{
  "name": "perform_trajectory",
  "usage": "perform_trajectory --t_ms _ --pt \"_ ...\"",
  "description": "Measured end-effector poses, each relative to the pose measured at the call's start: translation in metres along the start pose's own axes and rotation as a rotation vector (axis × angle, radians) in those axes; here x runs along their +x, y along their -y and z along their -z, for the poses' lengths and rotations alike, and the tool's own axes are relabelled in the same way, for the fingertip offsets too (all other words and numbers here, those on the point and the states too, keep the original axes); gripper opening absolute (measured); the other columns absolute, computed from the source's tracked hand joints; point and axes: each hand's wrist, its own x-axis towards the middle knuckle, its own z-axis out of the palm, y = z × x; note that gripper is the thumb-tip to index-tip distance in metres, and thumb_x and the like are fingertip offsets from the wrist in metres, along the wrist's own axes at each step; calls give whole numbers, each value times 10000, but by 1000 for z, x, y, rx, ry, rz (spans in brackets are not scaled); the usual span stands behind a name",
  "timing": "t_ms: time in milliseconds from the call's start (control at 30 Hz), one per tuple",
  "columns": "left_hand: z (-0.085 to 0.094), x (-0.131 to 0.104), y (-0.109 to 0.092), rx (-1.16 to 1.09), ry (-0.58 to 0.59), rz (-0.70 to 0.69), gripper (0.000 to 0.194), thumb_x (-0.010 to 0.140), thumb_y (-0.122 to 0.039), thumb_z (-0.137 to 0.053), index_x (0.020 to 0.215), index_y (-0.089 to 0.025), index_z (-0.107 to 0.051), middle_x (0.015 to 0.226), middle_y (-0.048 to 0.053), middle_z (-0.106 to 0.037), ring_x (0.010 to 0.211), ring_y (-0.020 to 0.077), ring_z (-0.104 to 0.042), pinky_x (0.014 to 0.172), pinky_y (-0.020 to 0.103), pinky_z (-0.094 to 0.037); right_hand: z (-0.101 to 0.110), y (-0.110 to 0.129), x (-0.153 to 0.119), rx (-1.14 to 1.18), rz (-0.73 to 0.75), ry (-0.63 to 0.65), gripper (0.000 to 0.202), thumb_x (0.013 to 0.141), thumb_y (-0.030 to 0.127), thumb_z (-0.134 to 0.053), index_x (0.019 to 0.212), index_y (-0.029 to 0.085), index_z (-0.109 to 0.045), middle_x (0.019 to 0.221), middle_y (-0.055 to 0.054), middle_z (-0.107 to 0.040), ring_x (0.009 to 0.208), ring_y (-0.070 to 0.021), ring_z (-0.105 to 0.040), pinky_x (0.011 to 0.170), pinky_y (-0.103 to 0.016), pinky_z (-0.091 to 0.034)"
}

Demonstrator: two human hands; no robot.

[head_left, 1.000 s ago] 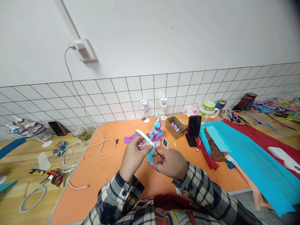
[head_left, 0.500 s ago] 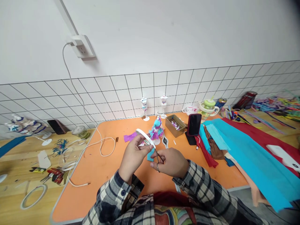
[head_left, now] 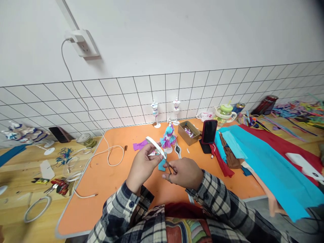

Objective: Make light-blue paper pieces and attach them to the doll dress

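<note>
Between the fingers and thumb of my left hand (head_left: 143, 164) is a thin white roll of tape (head_left: 156, 145), tilted on edge. My right hand (head_left: 187, 171) is closed on a small pair of scissors (head_left: 168, 166), whose tips meet the near edge of the roll. I cannot make out whether a strip lies between the blades. Just beyond stands a small dress form in a blue and purple dress (head_left: 168, 137). A piece of blue cloth (head_left: 161, 165) lies under the hands, and purple cloth (head_left: 140, 145) lies to their left.
Two small mannequins (head_left: 155, 113) stand by the tiled wall. Right of them are a cardboard box (head_left: 194, 137), a phone on a stand (head_left: 209, 131) and a jug (head_left: 224, 114). Blue fabric (head_left: 273, 162) covers the right side; a white cable (head_left: 108, 158) crosses the left.
The view has shifted a little, so the table and its things sit slightly higher in the picture. Both hands keep nearly the same pose, with the scissors still against the roll.
</note>
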Motion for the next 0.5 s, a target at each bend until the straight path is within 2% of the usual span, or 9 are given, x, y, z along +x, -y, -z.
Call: perform_trajectory --t_ms 100,267,500 --pt "1 1 1 15 -5 -4 477 645 -268 -768 1085 -183 -605 1279 116 -588 825 214 -702 679 307 -567 0 -2 0 18 10 17 339 792 559 -577 1018 333 -692 683 20 -695 701 -174 -636 564 -242 -332" --pt "1 0 1 28 -3 16 463 655 -271 -765 1078 -179 -601 1292 114 -580 736 169 -703 693 300 -563 -1 -4 0 74 25 50 304 820 517 -569 1001 304 -690 624 30 -694 711 -168 -656 583 -238 -362" --pt "3 2 4 30 -1 17 503 646 -271 -770 1112 -187 -603 1271 114 -599 766 190 -706 686 302 -564 -1 -5 2 113 23 123 259 866 450 -542 1005 272 -670 553 40 -676 783 -171 -678 642 -253 -384"
